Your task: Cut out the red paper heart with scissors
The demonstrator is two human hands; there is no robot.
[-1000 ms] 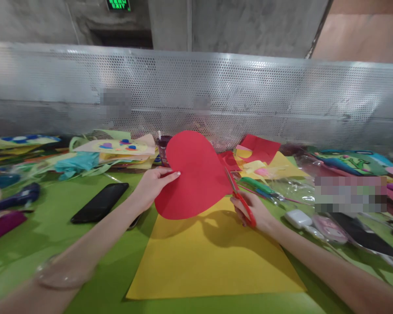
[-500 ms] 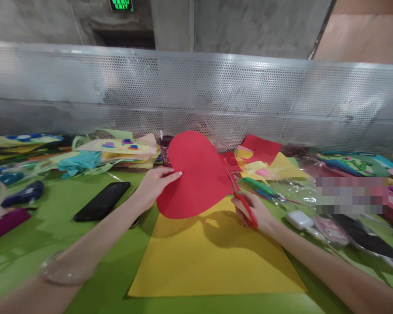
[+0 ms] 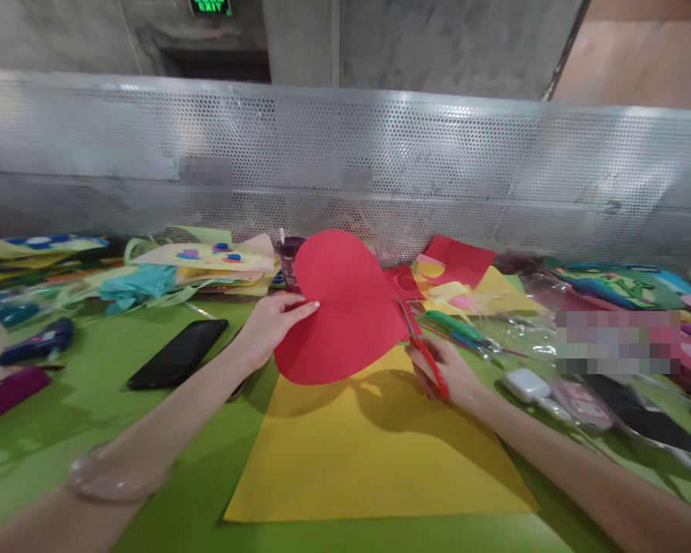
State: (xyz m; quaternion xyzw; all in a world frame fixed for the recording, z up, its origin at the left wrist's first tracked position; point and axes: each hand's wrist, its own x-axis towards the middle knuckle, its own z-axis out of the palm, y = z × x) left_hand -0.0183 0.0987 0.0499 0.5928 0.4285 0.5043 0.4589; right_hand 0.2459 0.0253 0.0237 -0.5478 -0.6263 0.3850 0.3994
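Note:
A large red paper shape (image 3: pixel 345 315) with rounded lobes is held up over the table, pinched at its left edge by my left hand (image 3: pixel 276 326). My right hand (image 3: pixel 443 372) grips the red-handled scissors (image 3: pixel 436 370), fingers wrapped around the handles. The blades lie along the right edge of the red paper, and a strip of red shows just beyond them. Below, a yellow sheet (image 3: pixel 380 453) rests flat on the green table (image 3: pixel 190 476), with shadows of the paper and hands across it.
A black phone (image 3: pixel 178 353) lies left of my left hand. Behind stand a dark cup (image 3: pixel 289 265), stacked decorated papers (image 3: pixel 207 257) and red scraps (image 3: pixel 457 261). To the right are a white earbud case (image 3: pixel 526 384) and another phone (image 3: pixel 648 418). A perforated metal panel (image 3: pixel 345 153) rises at the back.
Hardly anything differs. The red strip beside the scissor blades has shifted slightly, and the right hand with the scissors sits a touch further left. The view has moved a little.

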